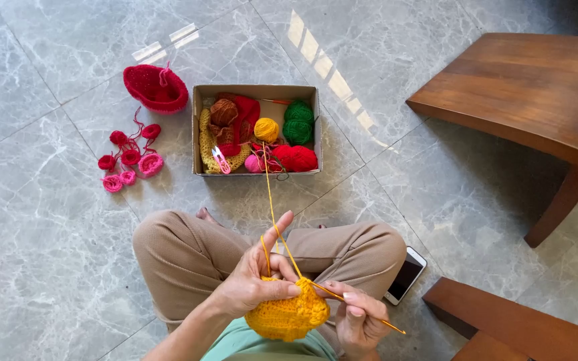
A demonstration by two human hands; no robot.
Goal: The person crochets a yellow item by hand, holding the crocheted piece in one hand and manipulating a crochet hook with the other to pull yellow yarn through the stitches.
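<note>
My left hand [254, 277] grips a round yellow crochet piece [287, 314] over my crossed legs, with the yellow yarn strand [270, 200] looped over its raised forefinger. My right hand [358, 319] pinches a thin orange crochet hook [362, 311], whose tip is in the top edge of the piece. The strand runs up to a yellow yarn ball [266, 129] in a cardboard box [257, 90] on the floor ahead.
The box also holds green [298, 122], red [297, 158], brown and pink yarn balls plus pink-handled scissors [221, 160]. A red crocheted bowl [155, 87] and several small pink and red crocheted rounds [128, 160] lie at left. A phone [407, 274] lies by my knee; wooden furniture [523, 93] stands right.
</note>
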